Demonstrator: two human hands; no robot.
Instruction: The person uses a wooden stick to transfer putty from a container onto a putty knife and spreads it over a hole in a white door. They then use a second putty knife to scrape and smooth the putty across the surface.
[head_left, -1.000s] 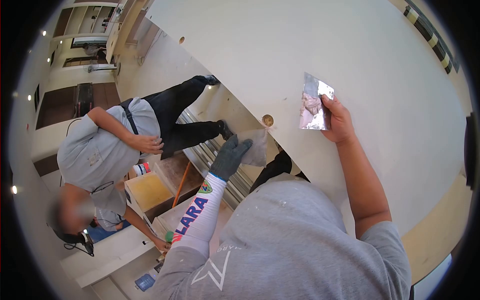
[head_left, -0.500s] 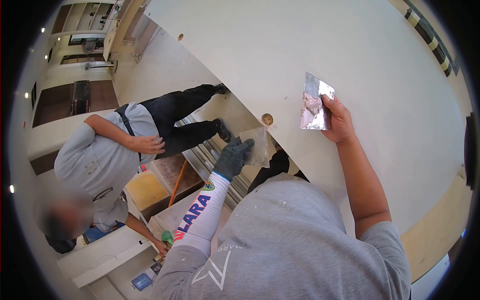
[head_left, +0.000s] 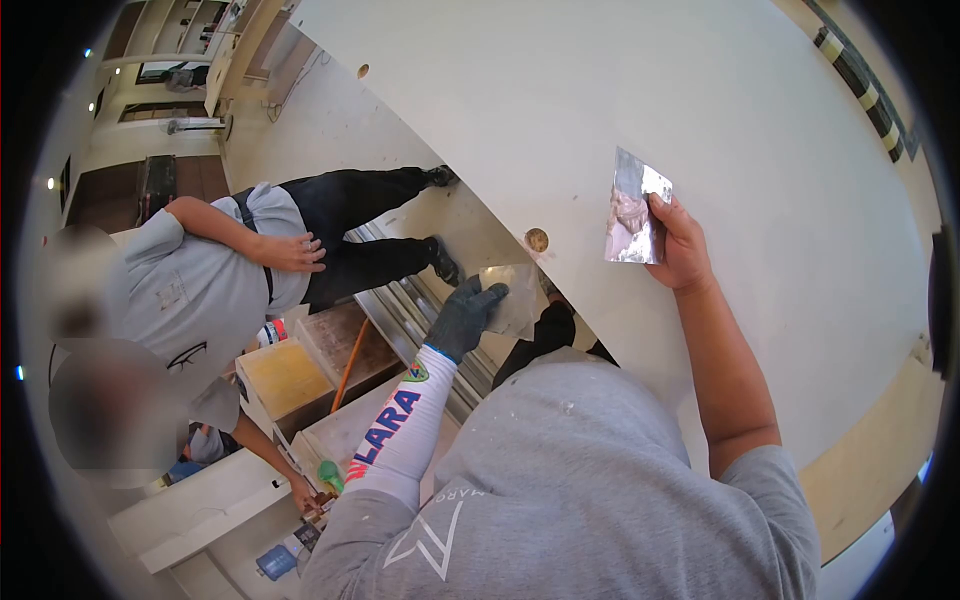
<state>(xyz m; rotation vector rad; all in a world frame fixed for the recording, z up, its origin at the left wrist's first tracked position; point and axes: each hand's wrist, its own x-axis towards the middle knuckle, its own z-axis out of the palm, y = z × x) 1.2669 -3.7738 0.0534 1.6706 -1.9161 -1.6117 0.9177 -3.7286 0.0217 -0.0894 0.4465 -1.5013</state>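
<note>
My right hand (head_left: 684, 248), bare, grips the edge of a flat metal putty scraper (head_left: 650, 184) between thumb and fingers. A lump of pinkish putty (head_left: 628, 213) is smeared on its face. It is held above a large off-white panel (head_left: 500, 120). My left hand (head_left: 462, 322) wears a dark glove and pinches a thin, dull, rectangular scraper sheet (head_left: 515, 305) beside the panel's edge. Close to that sheet, a round brownish hole or recess (head_left: 537, 239) shows near the panel's edge.
A second round hole (head_left: 363, 71) lies farther along the panel's edge. A co-worker in a grey shirt (head_left: 205, 255) stands to the left, with another person's arm (head_left: 270, 445) below. Wooden boxes (head_left: 285, 380), an orange stick (head_left: 350, 366) and a blue water jug (head_left: 276, 562) are nearby.
Both of my hands keep their holds and have barely shifted. The co-worker on the left has moved slightly, and another blurred head now shows there.
</note>
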